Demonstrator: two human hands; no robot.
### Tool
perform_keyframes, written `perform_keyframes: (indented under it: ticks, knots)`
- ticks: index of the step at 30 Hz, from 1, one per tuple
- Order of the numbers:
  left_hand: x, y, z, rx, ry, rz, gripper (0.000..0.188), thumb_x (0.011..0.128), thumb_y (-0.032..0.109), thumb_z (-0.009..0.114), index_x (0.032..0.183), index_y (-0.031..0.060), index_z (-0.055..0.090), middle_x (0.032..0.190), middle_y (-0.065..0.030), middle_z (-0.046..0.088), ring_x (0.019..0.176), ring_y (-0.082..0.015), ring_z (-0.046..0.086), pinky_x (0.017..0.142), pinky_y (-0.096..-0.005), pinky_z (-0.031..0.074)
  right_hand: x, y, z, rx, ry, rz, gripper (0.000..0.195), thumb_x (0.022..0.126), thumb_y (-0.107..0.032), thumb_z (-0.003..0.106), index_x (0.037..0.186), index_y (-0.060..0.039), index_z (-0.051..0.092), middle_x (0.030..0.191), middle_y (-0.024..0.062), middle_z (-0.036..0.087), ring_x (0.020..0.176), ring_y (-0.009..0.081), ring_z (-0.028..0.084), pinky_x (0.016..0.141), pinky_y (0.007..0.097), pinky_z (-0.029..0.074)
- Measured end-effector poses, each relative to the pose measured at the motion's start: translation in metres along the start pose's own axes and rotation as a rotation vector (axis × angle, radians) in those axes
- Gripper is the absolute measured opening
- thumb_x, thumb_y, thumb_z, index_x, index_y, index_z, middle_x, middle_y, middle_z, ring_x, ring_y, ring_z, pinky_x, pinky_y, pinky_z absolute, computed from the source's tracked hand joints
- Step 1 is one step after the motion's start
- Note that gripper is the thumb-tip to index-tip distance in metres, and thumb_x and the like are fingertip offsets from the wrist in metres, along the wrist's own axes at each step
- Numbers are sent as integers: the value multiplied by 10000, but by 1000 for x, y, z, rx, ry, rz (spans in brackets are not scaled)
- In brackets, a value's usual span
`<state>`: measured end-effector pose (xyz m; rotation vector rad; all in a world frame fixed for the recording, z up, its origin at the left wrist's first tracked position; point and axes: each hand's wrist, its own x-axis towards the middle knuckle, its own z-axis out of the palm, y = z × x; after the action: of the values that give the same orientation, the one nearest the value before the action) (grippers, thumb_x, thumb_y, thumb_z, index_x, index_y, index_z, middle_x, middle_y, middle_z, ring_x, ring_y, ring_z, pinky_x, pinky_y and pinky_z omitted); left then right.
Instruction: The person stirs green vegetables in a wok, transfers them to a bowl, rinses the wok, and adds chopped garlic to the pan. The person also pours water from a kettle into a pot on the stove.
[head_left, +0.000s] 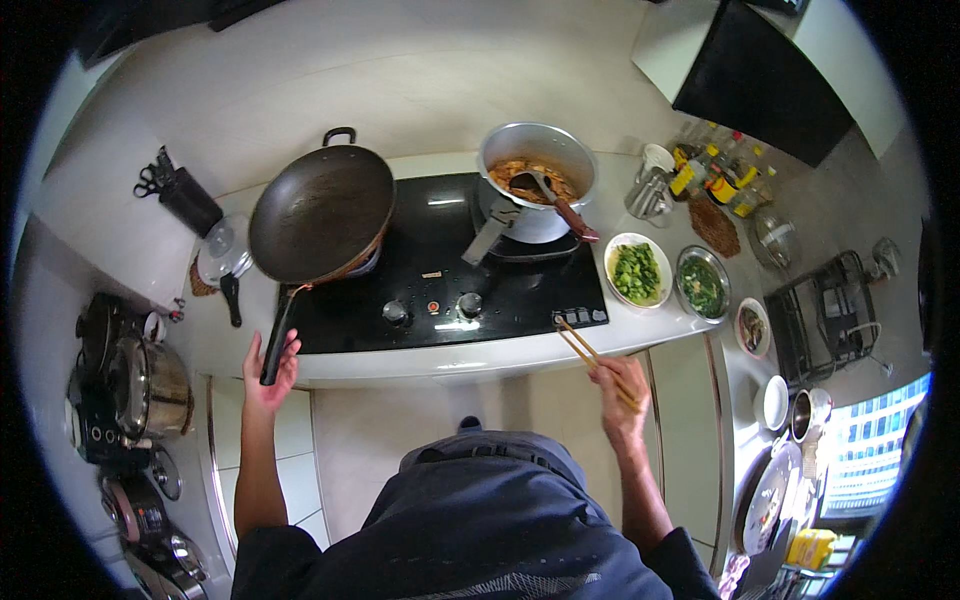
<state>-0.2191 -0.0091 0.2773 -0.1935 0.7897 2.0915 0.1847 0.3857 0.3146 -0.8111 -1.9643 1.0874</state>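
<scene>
The dark wok (324, 214) sits over the left side of the black glass cooktop (427, 311), and its inside shows no food. Its black long handle (279, 337) points toward me. My left hand (276, 375) is at the end of that handle, palm up under it, fingers spread to either side and not wrapped over the top. A pair of wooden chopsticks (577, 345) is gripped in my right hand (621, 390), tips together near the cooktop's front right corner. A silver pressure-cooker pot (551, 223) on the right burner holds brown food (517, 172) and a ladle (559, 206) with a red-brown handle.
Right of the cooktop stand a bowl of chopped greens (636, 274) and a metal bowl of greens in liquid (703, 285). Behind them are a metal jug (649, 191) and several sauce bottles (720, 176). A knife block (191, 202) and a glass lid (225, 247) stand left.
</scene>
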Motion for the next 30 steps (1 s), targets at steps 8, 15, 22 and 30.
perform_keyframes:
  ticks: [8,15,22,30]
  knots:
    - [-6,-118,-43,441,165,-294,342,968,342,535,983,31,674,877,-91,708,751,-226,687,684,-359,565,35,90,67,-394,-39,-359,265,858,-58,614,1121,-23,622,1094,207,530,964,363,572,787,430,510]
    - [0,-184,26,911,-15,-483,259,964,232,578,1036,-11,632,880,-130,675,756,-231,685,647,-381,589,82,130,123,-699,-240,-253,110,802,-37,572,909,-34,551,1050,197,449,1058,370,506,941,441,447]
    - [17,-218,51,1160,-147,-572,244,962,228,580,1037,7,650,864,-117,695,753,-207,695,651,-312,554,84,127,121,-685,-271,-249,372,893,-68,491,1253,8,547,1167,227,521,1185,389,493,1023,483,409]
    - [53,-279,94,1490,-592,-600,210,947,180,615,997,-17,668,839,-113,703,725,-171,676,644,-309,565,-51,159,11,-321,-147,-54,394,863,-22,525,1254,-33,577,1013,187,626,932,372,622,823,449,530]
